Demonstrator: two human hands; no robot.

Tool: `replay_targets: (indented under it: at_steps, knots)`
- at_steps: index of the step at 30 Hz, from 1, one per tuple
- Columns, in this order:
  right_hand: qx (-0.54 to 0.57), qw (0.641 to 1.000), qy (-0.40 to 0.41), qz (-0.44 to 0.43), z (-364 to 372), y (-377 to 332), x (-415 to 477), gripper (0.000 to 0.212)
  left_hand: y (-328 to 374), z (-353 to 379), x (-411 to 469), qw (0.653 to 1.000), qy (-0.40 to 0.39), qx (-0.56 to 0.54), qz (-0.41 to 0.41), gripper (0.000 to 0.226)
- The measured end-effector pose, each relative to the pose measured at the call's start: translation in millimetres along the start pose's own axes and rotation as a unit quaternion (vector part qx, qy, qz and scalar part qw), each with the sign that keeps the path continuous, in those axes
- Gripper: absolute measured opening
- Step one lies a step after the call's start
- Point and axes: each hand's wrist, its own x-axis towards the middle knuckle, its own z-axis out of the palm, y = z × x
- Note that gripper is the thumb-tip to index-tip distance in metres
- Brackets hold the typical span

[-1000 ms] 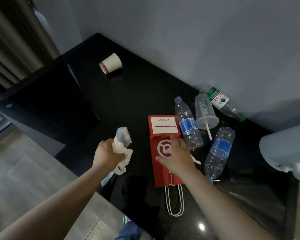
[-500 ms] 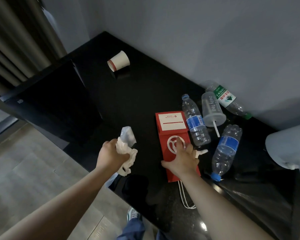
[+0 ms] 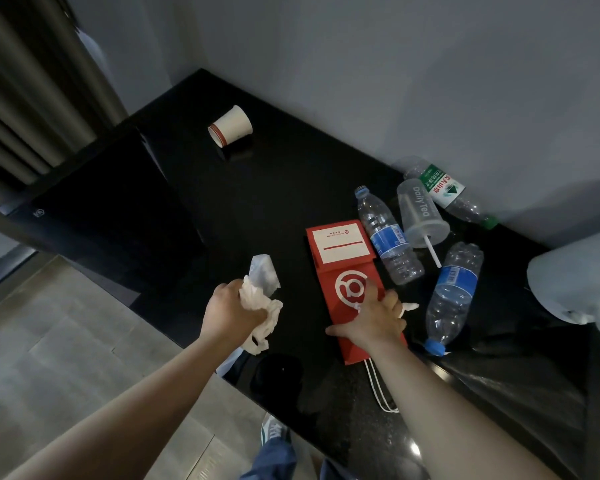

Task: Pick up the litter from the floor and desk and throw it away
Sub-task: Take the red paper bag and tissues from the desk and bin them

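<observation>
Head view: the black desk (image 3: pixel 257 202) fills the middle of the frame, set against a grey wall, with the litter lying mostly toward its right end. A flat red paper bag (image 3: pixel 352 271) lies near the front edge, its white cord handles (image 3: pixel 378 386) trailing toward the person. The right hand (image 3: pixel 374 317) rests flat on the bag's lower half, fingers spread and straight, thumb at the bag's left edge. Just right of that hand lie two blue-label bottles, one (image 3: pixel 388 237) alongside the bag and one (image 3: pixel 452 292) further right with its cap toward the desk edge. Behind them a green-label bottle (image 3: pixel 447 192) lies by the wall, and a clear plastic cup (image 3: pixel 420 213) lies on its side with its straw (image 3: pixel 433 252) pointing forward. A paper cup (image 3: pixel 231 129) lies tipped over, well apart at the far left. The left hand (image 3: pixel 229 310), just left of the bag over the desk's front edge, is clenched round a crumpled white tissue (image 3: pixel 262 306) and a clear wrapper (image 3: pixel 264 271). A small white scrap (image 3: pixel 409 306) shows just past the right fingertips.
</observation>
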Motion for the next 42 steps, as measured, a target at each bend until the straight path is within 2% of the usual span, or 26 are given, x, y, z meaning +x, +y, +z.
replay_targets:
  at_steps: [3,7,9,12,14,18,21,29,32,35,38,40,42]
  knots:
    - [0.016,1.0,0.001,-0.008,-0.7,1.9,-1.7,0.122,1.6,-0.2,-2.5,1.0,0.0,0.002,0.002,0.033]
    - [0.044,0.998,0.0,-0.041,-2.5,9.3,-4.1,0.099,6.3,-1.9,-6.4,1.0,0.001,-0.002,0.008,0.031]
    - [0.071,0.995,0.005,-0.069,-5.3,14.5,-4.9,0.076,8.3,-2.9,-8.0,1.0,0.003,-0.007,0.012,0.031]
    - [0.159,0.979,0.048,-0.116,-9.3,19.9,-11.8,0.021,11.4,-5.4,-12.0,1.0,0.004,-0.017,0.018,0.031]
    - [0.195,0.969,0.075,-0.13,-12.1,21.2,-20.2,0.008,13.6,-8.3,-14.9,0.999,0.005,-0.023,0.023,0.03]
    - [0.189,0.959,0.138,-0.162,-25.2,23.2,-37.1,0.008,19.9,-16.4,-19.8,0.999,0.005,-0.04,0.036,0.031]
    - [0.17,0.955,0.184,-0.159,-46.3,25.1,-49.6,0.009,33.9,-23.8,-26.7,0.996,0.004,-0.059,0.062,0.028]
    - [0.209,0.929,0.271,-0.138,-102.8,38.2,-96.5,0.017,81.9,-30.4,-41.1,0.986,-0.035,-0.085,0.137,0.025]
    - [0.219,0.932,0.258,-0.128,-116.9,50.0,-111.9,0.011,96.9,-24.5,-43.9,0.982,-0.051,-0.077,0.162,0.029]
    - [0.19,0.952,0.215,-0.108,-116.3,73.9,-125.7,0.007,106.5,-13.8,-48.7,0.979,-0.065,-0.06,0.184,0.032]
    - [0.169,0.97,0.157,-0.079,-96.2,111.1,-131.6,0.022,107.7,4.7,-56.3,0.978,-0.082,-0.04,0.187,0.036]
    - [0.214,0.969,0.119,-0.037,-77.9,138.0,-134.0,0.029,106.8,19.7,-64.9,0.977,-0.099,-0.022,0.187,0.039]
    - [0.281,0.954,0.1,0.015,-59.0,163.6,-135.6,0.027,105.8,34.5,-75.3,0.975,-0.115,-0.004,0.189,0.038]
